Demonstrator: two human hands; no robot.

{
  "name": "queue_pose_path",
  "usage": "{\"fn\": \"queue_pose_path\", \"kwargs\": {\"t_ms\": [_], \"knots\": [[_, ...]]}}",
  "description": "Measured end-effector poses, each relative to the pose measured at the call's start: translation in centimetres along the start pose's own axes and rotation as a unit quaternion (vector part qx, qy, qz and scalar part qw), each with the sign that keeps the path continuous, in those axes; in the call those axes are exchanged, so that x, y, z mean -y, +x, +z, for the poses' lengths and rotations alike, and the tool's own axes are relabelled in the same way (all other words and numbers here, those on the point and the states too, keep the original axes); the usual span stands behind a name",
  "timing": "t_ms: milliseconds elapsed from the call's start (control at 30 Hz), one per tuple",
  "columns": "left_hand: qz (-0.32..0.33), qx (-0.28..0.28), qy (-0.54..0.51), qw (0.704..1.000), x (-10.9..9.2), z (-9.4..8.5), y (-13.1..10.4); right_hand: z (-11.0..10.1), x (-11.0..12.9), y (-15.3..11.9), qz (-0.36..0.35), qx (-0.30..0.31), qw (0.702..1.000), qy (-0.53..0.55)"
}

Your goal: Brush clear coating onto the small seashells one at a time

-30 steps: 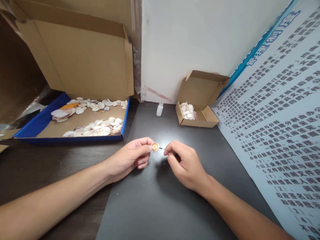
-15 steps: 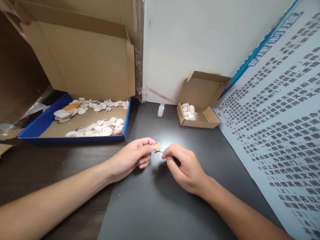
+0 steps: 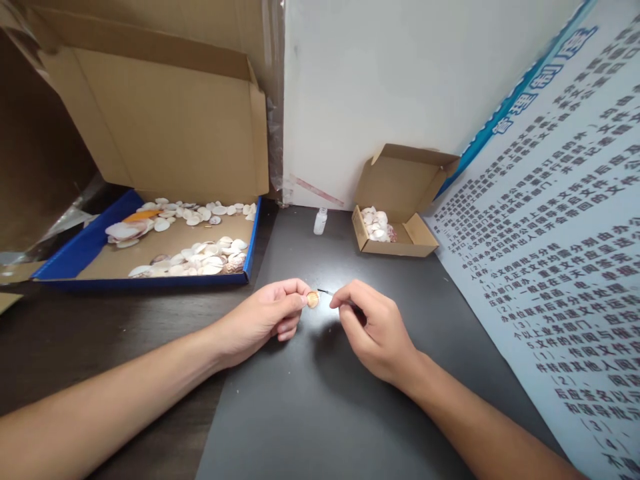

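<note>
A white wall panel (image 3: 400, 80) stands behind a dark wood-grain tabletop (image 3: 115, 400), a smooth grey mat (image 3: 280, 427) covering part of it. A pale board of dark Chinese print (image 3: 565, 267) slants along the right, and bright light (image 3: 325, 275) glares off the mat.

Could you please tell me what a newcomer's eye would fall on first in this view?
Probably the large printed sheet slanting along the right side, and the open blue-walled box of pale shells at the left. In the middle, the left hand pinches a small round golden piece, while the right hand holds a thin dark-tipped tool close to it.
</note>
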State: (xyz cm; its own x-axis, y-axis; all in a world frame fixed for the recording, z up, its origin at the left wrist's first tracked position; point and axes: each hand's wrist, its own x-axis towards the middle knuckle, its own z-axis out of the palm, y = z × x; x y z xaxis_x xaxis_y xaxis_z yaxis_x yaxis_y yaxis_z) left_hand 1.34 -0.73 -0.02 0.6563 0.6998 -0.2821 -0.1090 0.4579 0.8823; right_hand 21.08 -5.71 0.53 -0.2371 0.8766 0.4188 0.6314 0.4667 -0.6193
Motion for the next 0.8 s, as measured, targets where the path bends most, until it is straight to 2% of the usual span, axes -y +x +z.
{"fn": "queue_pose_path", "kwargs": {"t_ms": [67, 133, 233, 333, 400, 500, 567, 667, 733, 800], "knots": [[-0.002, -0.010, -0.013, 1.000, -0.06, 0.08, 0.02, -0.05, 0.18, -0.09, -0.017, 0.002, 1.000, 0.014], [-0.010, -0.016, -0.029, 0.999, -0.16, 0.15, 0.03, -0.03, 0.28, -0.11, -0.032, 0.032, 0.999, 0.022], [-0.017, -0.021, -0.044, 0.999, -0.32, 0.23, 0.02, 0.04, 0.16, 0.03, -0.013, 0.066, 0.998, 0.004], [-0.013, -0.027, -0.040, 0.999, -0.35, 0.25, 0.00, 0.03, -0.01, 0.17, 0.023, 0.038, 0.999, -0.018], [-0.010, -0.026, -0.026, 0.999, -0.24, 0.24, 0.00, 0.00, 0.00, 0.15, 0.010, 0.026, 1.000, -0.008], [0.011, -0.014, 0.009, 1.000, 0.06, 0.22, 0.06, 0.07, 0.09, 0.05, -0.021, 0.052, 0.998, 0.004], [0.036, -0.011, 0.053, 0.998, 0.28, 0.18, 0.13, 0.17, 0.08, 0.05, -0.004, 0.062, 0.998, -0.014], [0.057, -0.021, 0.140, 0.988, 0.49, 0.08, 0.24, 0.22, 0.03, 0.14, 0.031, 0.033, 0.998, -0.031], [0.063, -0.032, 0.180, 0.981, 0.57, -0.01, 0.30, 0.19, 0.04, 0.18, 0.017, 0.022, 0.999, -0.017], [0.070, -0.041, 0.197, 0.977, 0.62, -0.07, 0.30, 0.17, 0.07, 0.15, -0.010, 0.038, 0.999, -0.003]]}}
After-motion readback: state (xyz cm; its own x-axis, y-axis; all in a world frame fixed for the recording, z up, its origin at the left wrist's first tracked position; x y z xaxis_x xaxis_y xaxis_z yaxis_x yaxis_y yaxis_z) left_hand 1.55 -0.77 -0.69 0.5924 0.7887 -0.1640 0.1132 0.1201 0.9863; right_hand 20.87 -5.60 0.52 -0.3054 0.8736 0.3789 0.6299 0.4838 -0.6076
